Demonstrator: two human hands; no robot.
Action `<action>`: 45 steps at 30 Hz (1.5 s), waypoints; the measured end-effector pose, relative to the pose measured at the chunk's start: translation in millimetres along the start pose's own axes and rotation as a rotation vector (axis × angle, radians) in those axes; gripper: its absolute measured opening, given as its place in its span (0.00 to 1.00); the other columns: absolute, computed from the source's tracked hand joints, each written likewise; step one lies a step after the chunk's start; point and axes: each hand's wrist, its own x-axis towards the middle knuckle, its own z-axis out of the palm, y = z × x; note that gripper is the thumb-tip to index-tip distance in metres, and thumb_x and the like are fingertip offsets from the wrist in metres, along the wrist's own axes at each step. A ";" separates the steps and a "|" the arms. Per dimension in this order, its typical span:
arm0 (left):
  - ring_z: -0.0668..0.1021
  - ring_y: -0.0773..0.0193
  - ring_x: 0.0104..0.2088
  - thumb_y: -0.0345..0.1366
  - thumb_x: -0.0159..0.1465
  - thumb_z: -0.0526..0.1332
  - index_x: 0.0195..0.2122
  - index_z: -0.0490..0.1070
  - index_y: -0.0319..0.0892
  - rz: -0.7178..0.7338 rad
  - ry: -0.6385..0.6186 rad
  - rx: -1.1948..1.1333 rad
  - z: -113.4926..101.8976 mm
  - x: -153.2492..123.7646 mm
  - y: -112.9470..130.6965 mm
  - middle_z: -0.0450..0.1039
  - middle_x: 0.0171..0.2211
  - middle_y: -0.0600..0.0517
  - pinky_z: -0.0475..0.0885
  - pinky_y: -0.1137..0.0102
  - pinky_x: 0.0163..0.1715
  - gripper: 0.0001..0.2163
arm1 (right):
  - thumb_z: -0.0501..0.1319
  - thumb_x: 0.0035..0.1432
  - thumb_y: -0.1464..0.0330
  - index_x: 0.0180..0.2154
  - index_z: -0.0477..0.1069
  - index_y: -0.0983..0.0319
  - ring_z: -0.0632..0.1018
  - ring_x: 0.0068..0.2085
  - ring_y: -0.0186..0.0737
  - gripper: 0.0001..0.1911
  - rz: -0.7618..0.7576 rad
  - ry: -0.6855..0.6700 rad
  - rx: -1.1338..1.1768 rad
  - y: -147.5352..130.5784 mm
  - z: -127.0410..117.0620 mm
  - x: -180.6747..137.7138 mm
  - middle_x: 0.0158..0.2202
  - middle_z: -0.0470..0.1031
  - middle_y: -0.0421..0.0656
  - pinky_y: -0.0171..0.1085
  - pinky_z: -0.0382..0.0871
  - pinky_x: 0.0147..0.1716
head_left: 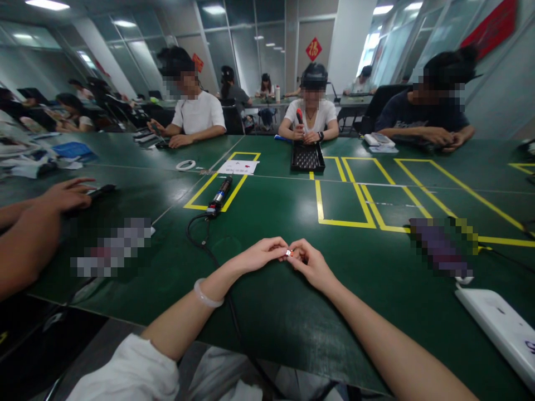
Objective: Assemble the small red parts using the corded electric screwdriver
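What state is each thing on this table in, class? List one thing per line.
Left hand: pinching the part.
Right hand: pinching the part too.
Part: held between both hands.
Screwdriver: lying flat, cable attached, untouched.
Tray: lying flat, open-topped.
Tape ring: lying flat.
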 end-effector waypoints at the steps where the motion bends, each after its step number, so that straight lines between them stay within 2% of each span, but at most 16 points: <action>1: 0.71 0.66 0.34 0.44 0.65 0.58 0.40 0.70 0.37 0.005 0.004 0.009 0.5 -0.4 0.8 0.69 0.33 0.53 0.65 0.72 0.37 0.14 | 0.61 0.61 0.62 0.42 0.64 0.60 0.67 0.25 0.31 0.11 0.000 0.006 -0.003 0.4 0.1 0.2 0.26 0.67 0.35 0.32 0.59 0.26; 5: 0.71 0.68 0.33 0.43 0.63 0.60 0.41 0.70 0.38 0.022 0.067 0.028 2.0 -2.0 2.0 0.69 0.31 0.53 0.64 0.73 0.34 0.13 | 0.60 0.61 0.60 0.45 0.63 0.60 0.70 0.27 0.33 0.14 0.021 0.039 0.034 3.0 0.3 1.3 0.28 0.69 0.36 0.33 0.63 0.28; 8: 0.71 0.67 0.34 0.41 0.62 0.62 0.40 0.70 0.38 0.061 0.088 0.034 2.6 -2.8 1.4 0.69 0.32 0.53 0.66 0.72 0.36 0.12 | 0.58 0.63 0.59 0.41 0.65 0.60 0.72 0.30 0.35 0.12 0.034 0.046 0.040 4.0 -0.1 2.1 0.29 0.71 0.39 0.35 0.66 0.31; 15: 0.73 0.66 0.38 0.37 0.59 0.64 0.41 0.68 0.39 0.097 0.122 0.053 2.9 -2.0 -1.4 0.71 0.38 0.51 0.68 0.69 0.42 0.12 | 0.60 0.61 0.62 0.38 0.67 0.60 0.72 0.32 0.35 0.08 -0.013 0.082 -0.073 -1.4 -1.3 2.4 0.32 0.71 0.40 0.34 0.66 0.31; 21: 0.74 0.66 0.39 0.34 0.60 0.64 0.40 0.68 0.39 0.135 0.123 0.082 2.9 -2.1 -1.6 0.71 0.38 0.51 0.68 0.68 0.44 0.10 | 0.60 0.59 0.65 0.42 0.67 0.61 0.72 0.30 0.35 0.10 -0.029 0.099 -0.117 -5.8 -0.8 2.3 0.33 0.72 0.41 0.34 0.66 0.29; 31: 0.74 0.67 0.37 0.33 0.60 0.60 0.39 0.70 0.38 0.083 0.132 0.069 1.3 -3.0 2.6 0.72 0.36 0.51 0.68 0.70 0.41 0.07 | 0.59 0.59 0.70 0.40 0.69 0.61 0.74 0.32 0.36 0.06 -0.084 0.119 -0.215 -3.6 -3.3 2.6 0.34 0.73 0.41 0.35 0.67 0.31; 37: 0.73 0.67 0.34 0.32 0.58 0.61 0.37 0.69 0.38 0.056 0.136 0.044 4.6 -1.4 -2.9 0.71 0.33 0.52 0.68 0.71 0.37 0.06 | 0.60 0.59 0.70 0.39 0.69 0.59 0.74 0.34 0.37 0.04 -0.105 0.080 -0.323 -8.0 -2.7 1.4 0.35 0.73 0.41 0.36 0.67 0.34; 42: 0.75 0.64 0.39 0.35 0.62 0.58 0.41 0.69 0.39 0.085 0.079 0.199 -2.9 -2.6 3.7 0.72 0.38 0.49 0.69 0.69 0.42 0.08 | 0.60 0.59 0.70 0.39 0.69 0.59 0.74 0.34 0.37 0.05 -0.098 0.084 -0.336 -5.9 -4.1 1.2 0.36 0.73 0.42 0.36 0.66 0.34; 45: 0.73 0.60 0.49 0.37 0.64 0.55 0.48 0.68 0.42 0.105 0.158 0.489 -31.3 -2.4 6.9 0.71 0.47 0.47 0.67 0.64 0.52 0.13 | 0.59 0.59 0.70 0.40 0.69 0.60 0.73 0.32 0.36 0.05 -0.076 0.098 -0.283 -4.6 -5.2 1.4 0.34 0.73 0.41 0.35 0.66 0.32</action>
